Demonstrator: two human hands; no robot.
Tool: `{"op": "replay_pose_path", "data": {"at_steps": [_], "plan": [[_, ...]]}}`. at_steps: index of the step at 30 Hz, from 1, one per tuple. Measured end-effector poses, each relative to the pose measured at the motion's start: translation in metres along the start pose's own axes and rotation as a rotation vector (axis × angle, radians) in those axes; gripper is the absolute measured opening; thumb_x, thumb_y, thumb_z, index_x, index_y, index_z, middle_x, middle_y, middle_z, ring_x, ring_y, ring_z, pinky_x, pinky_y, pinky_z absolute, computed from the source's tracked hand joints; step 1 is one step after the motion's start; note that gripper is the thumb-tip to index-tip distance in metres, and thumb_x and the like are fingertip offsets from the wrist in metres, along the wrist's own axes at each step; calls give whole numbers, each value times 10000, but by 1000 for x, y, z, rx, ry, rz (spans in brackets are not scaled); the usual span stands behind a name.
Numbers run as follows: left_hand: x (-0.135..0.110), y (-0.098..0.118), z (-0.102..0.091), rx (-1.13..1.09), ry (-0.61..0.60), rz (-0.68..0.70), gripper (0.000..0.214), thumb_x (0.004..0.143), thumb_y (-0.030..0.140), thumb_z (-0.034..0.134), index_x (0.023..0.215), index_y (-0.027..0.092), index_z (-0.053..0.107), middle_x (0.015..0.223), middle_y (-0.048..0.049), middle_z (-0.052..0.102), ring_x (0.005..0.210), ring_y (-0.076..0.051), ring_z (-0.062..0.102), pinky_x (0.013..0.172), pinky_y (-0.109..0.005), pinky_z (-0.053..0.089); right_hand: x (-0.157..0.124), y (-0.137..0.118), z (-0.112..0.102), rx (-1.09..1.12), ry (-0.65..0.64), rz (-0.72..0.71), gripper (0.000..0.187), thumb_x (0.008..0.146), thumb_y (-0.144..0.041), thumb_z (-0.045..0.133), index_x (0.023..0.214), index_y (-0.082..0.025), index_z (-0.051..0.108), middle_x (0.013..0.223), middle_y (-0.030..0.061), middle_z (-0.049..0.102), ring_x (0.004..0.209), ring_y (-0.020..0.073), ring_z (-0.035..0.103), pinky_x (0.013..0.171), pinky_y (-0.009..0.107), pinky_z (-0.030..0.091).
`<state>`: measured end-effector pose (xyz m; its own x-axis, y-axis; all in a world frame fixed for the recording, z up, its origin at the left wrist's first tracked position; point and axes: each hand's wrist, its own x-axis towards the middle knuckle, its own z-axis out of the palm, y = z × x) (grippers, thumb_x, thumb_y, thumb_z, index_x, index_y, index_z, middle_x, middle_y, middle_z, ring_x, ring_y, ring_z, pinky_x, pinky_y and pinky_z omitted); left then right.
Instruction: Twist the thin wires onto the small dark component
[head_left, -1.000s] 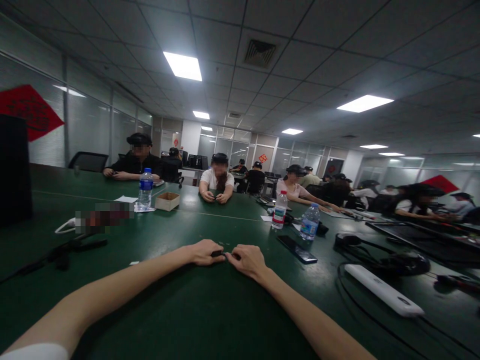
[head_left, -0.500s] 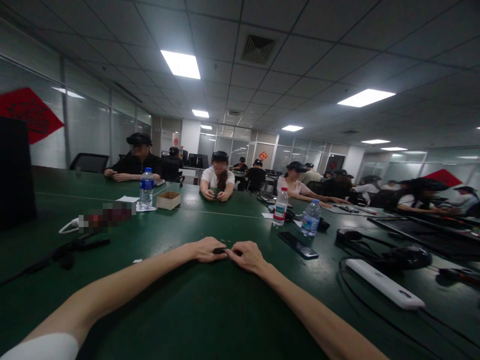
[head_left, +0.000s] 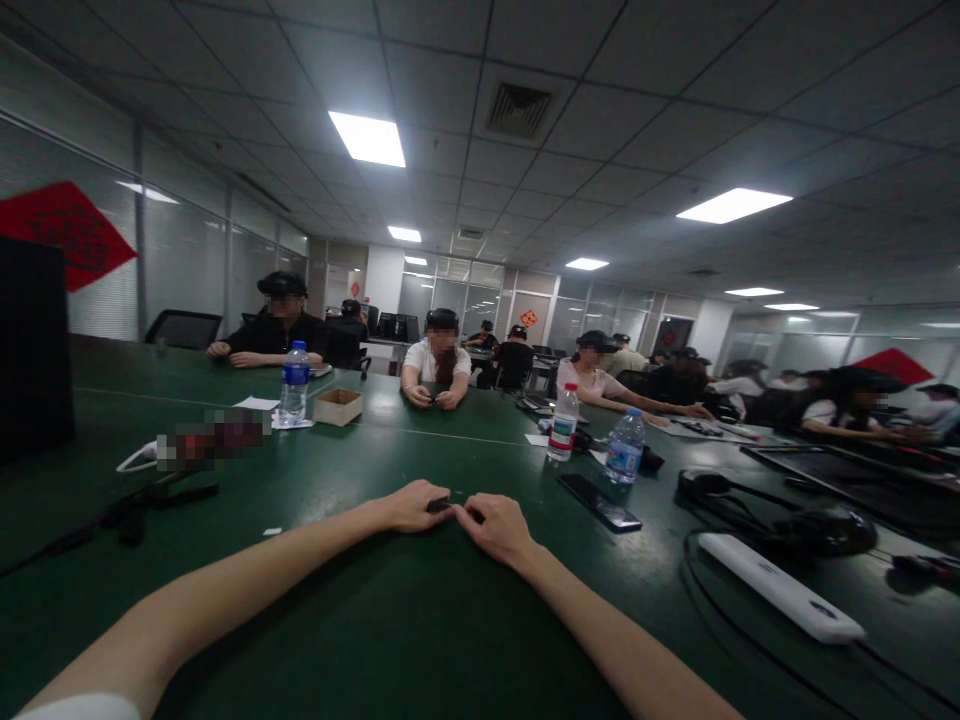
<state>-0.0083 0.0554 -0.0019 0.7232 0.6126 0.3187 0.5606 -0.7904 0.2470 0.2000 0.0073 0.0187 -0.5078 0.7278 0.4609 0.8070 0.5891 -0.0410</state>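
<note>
Both my forearms reach forward over the green table (head_left: 352, 640), and my hands nearly meet at its middle. My left hand (head_left: 411, 506) is closed around a small black object (head_left: 438, 505); most of it is hidden, so its kind cannot be told. Just to the right, my right hand (head_left: 496, 524) has its fingers curled in, with the thumb pointing at the near end of the black object. Whether the right fingers pinch part of it is too small to make out.
Right of my hands lie a phone (head_left: 600, 502), a water bottle (head_left: 625, 446), a red-capped bottle (head_left: 562, 424), a headset (head_left: 780, 510) and a white power bank (head_left: 780, 588) with cables. Ahead stand a small open box (head_left: 337, 407) and a blue-capped bottle (head_left: 295, 384). Several people sit around.
The view has tilted slightly, so everything sits a little lower. My hands keep nearly the same pose around the small black object. A person at the right has stretched an arm farther right.
</note>
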Motion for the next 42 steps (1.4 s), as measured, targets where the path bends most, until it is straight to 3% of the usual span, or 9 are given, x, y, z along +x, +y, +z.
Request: {"op": "replay_pose_path", "data": {"at_steps": [6, 13, 20, 30, 42], "plan": [[0, 3, -2, -11, 29, -76, 309, 840, 493, 467, 882, 190, 511, 797, -21, 570, 697, -147, 516, 615, -230, 334, -3, 9, -7, -1, -26, 89, 507, 922, -532, 322, 725, -200, 650, 734, 23, 643, 644, 123, 552, 595, 221, 350], [-1, 4, -3, -93, 33, -111, 295, 813, 387, 501, 1029, 200, 431, 944, -53, 574, 833, -196, 543, 749, -286, 382, -2, 8, -7, 5, -49, 116, 507, 922, -536, 313, 750, -204, 656, 763, 22, 648, 667, 123, 562, 602, 218, 371], [-2, 6, -3, -101, 82, -68, 390, 839, 482, 483, 1104, 200, 431, 956, -56, 574, 815, -183, 544, 705, -270, 374, -3, 8, -8, 18, -60, 111, 510, 923, -536, 305, 753, -207, 656, 755, 18, 644, 656, 122, 554, 606, 219, 362], [1, 3, -1, -104, 168, -65, 546, 634, 670, 652, 819, 165, 555, 730, 19, 556, 633, -100, 480, 559, -204, 288, -2, 6, -8, -35, -34, 100, 446, 917, -484, 350, 730, -206, 644, 755, 17, 651, 650, 121, 556, 575, 215, 327], [0, 8, -4, -175, 200, -92, 594, 579, 671, 691, 893, 170, 634, 772, 1, 620, 673, -115, 535, 585, -203, 331, -3, 4, -13, -11, -52, 103, 462, 919, -505, 342, 739, -204, 644, 757, 23, 647, 649, 125, 552, 589, 213, 353]]}}
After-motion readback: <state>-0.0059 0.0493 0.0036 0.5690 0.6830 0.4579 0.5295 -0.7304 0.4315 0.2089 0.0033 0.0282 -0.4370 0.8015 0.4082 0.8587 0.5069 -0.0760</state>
